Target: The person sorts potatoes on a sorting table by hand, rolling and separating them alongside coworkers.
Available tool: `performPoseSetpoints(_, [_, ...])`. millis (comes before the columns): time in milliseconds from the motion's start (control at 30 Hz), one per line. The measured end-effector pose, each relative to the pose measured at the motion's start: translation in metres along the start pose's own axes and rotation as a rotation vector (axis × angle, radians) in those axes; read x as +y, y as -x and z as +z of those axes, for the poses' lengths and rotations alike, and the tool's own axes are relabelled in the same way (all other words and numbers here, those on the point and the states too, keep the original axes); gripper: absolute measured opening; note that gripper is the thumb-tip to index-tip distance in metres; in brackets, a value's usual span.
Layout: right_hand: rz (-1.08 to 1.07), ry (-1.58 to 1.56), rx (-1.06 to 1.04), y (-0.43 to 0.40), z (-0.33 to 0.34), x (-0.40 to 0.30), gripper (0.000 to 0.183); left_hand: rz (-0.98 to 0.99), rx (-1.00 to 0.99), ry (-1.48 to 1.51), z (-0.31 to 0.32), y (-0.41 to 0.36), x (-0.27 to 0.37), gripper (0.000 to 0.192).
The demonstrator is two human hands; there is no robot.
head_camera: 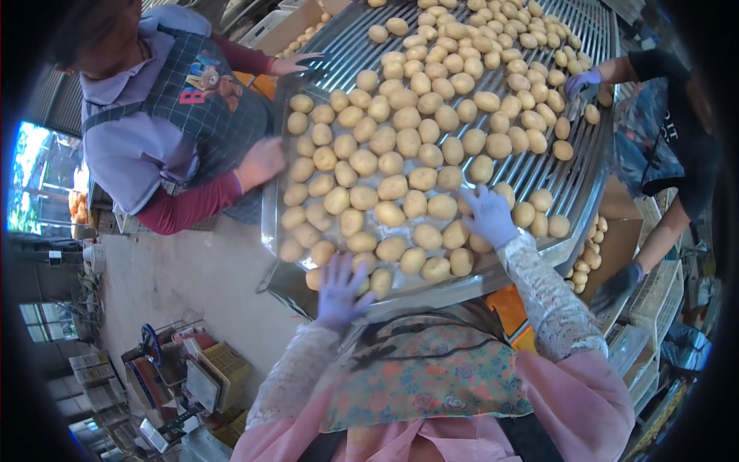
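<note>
A single layer of pale yellow potatoes (392,187) covers the near part of a metal sorting table (267,211). In a lavender glove, my left hand (343,291) spreads its fingers over potatoes at the near rim; the palm's underside is hidden. My right hand (489,215), gloved alike, reaches farther in, its fingertips against potatoes where the flat metal meets the rollers (508,179). Whether it grips one of them is hidden from above. Patterned sleeves cover both my forearms.
At the left a person in a checked apron (190,75) has both hands at the table's edge. Another person's gloved hand (583,82) touches potatoes at the right. A cardboard box (620,225) with potatoes stands below the right edge. White plastic crates (655,300) are stacked beside it.
</note>
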State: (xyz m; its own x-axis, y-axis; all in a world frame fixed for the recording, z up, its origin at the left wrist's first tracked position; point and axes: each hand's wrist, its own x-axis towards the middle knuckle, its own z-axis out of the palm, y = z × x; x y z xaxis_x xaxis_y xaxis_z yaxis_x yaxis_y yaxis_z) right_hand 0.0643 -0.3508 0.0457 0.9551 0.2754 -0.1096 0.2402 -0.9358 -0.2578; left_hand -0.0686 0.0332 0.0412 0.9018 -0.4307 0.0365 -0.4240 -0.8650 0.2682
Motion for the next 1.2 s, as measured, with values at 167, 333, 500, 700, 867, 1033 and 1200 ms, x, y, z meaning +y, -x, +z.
performPoseSetpoints(167, [-0.135, -0.139, 0.144, 0.073, 0.015, -0.054, 0.078, -0.073, -0.003, -0.107, -0.027, 0.041, -0.044, 0.073])
performPoseSetpoints(333, [-0.33, -0.062, 0.107, 0.065, 0.057, -0.128, 0.079, -0.136, 0.216, -0.156, 0.01, -0.068, -0.049, 0.073])
performPoseSetpoints(500, [-0.555, -0.489, -0.066, 0.042, 0.046, -0.043, 0.065, -0.084, 0.191, -0.063, 0.056, -0.121, 0.038, 0.076])
performPoseSetpoints(700, [0.151, 0.182, 0.377, 0.111, -0.026, 0.098, 0.078, 0.159, -0.046, 0.26, 0.004, -0.036, 0.037, 0.077])
performPoseSetpoints(867, [-0.027, 0.006, 0.186, 0.091, 0.001, 0.021, 0.079, 0.122, -0.154, 0.0, -0.031, 0.008, -0.026, 0.074])
performPoseSetpoints(1033, [-0.053, -0.197, 0.106, 0.047, 0.014, -0.093, 0.075, -0.314, 0.148, -0.161, -0.004, -0.051, -0.068, 0.074])
performPoseSetpoints(1200, [-0.306, -0.549, -0.215, 0.023, 0.012, -0.03, 0.054, -0.154, 0.101, 0.029, 0.039, -0.133, 0.089, 0.071])
